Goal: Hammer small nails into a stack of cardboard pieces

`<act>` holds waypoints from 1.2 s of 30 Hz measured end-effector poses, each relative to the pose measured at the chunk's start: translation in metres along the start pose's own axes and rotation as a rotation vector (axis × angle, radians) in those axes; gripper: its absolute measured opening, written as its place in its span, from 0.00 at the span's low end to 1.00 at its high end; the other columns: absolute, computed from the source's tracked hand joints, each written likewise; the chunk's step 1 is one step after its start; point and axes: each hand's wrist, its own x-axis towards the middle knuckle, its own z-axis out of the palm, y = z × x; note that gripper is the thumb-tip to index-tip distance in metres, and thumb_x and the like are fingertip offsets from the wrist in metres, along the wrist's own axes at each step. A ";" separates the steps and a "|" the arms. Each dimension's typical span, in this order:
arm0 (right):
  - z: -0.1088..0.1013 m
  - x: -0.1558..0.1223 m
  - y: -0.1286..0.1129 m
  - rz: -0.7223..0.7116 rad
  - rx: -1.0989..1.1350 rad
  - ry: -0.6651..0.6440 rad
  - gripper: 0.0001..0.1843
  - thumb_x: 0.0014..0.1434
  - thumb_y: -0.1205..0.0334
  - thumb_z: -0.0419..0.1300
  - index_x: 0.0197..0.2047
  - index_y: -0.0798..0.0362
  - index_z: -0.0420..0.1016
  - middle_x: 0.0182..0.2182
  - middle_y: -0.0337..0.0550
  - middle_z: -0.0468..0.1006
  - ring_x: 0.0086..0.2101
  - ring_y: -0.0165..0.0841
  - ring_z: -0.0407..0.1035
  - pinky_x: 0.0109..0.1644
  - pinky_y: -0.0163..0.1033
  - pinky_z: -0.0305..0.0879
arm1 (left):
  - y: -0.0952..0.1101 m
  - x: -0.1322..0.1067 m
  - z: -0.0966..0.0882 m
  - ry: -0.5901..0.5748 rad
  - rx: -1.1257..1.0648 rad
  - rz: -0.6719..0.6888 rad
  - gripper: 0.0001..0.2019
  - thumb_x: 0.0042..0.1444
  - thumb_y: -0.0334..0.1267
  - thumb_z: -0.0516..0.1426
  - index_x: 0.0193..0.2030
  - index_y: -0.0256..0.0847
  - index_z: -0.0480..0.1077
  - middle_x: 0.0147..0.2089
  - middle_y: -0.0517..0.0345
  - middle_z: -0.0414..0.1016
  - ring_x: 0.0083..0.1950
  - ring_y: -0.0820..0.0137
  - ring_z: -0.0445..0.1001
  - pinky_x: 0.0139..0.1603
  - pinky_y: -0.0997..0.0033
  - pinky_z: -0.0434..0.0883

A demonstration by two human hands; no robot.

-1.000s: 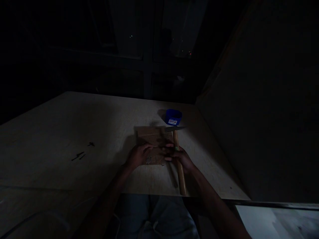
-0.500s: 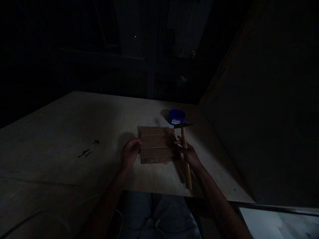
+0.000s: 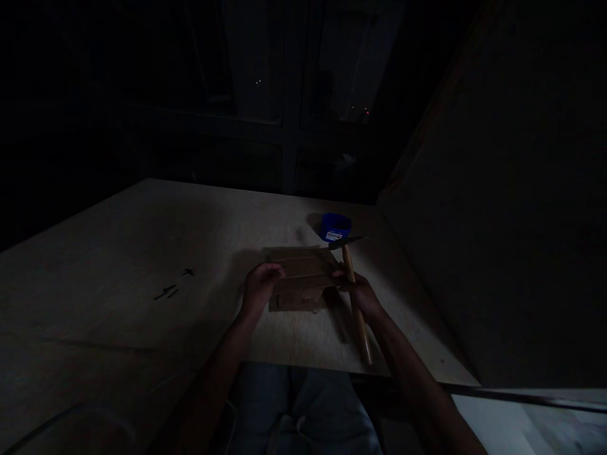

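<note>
A flat piece of brown cardboard (image 3: 306, 264) is held between my two hands over the table, tilted above another cardboard piece (image 3: 296, 301) that lies beneath it. My left hand (image 3: 260, 282) pinches its left edge between thumb and fingers. At the right edge, my right hand (image 3: 359, 292) is closed around the wooden handle of a hammer (image 3: 348, 262), its fingertips also touching the cardboard. The hammer's dark metal head points away from me, close to a blue plastic container (image 3: 336, 226) with a white label.
Several small dark nail-like pieces (image 3: 165, 292) lie on the light tabletop (image 3: 213, 221) to the left. A dark panel (image 3: 497, 253) rises along the right edge. Behind the table is a dark window (image 3: 256, 151). A cable (image 3: 71, 414) crosses the lower left.
The upper cardboard has lifted and tilted, uncovering more of the piece beneath. My left hand has shifted slightly right with it. The hammer stays in my right hand.
</note>
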 end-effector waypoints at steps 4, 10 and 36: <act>0.002 -0.003 -0.025 -0.061 -0.019 -0.015 0.16 0.38 0.67 0.60 0.32 0.47 0.82 0.41 0.41 0.82 0.52 0.48 0.68 0.53 0.47 0.61 | 0.021 0.007 0.001 -0.006 0.045 0.100 0.12 0.40 0.44 0.66 0.30 0.40 0.76 0.30 0.55 0.81 0.35 0.64 0.78 0.43 0.64 0.73; 0.008 0.001 -0.038 -0.089 0.008 0.001 0.17 0.36 0.68 0.59 0.32 0.48 0.83 0.46 0.41 0.81 0.54 0.49 0.67 0.52 0.46 0.62 | 0.036 0.019 0.001 -0.009 0.054 0.134 0.13 0.40 0.44 0.66 0.31 0.39 0.76 0.31 0.54 0.81 0.36 0.64 0.78 0.44 0.64 0.72; 0.020 0.018 -0.024 -0.085 0.238 0.100 0.11 0.37 0.66 0.62 0.28 0.51 0.80 0.47 0.43 0.81 0.51 0.47 0.71 0.49 0.43 0.65 | 0.018 0.030 -0.006 -0.012 0.008 0.118 0.17 0.39 0.48 0.69 0.32 0.39 0.76 0.35 0.51 0.82 0.40 0.62 0.80 0.45 0.64 0.73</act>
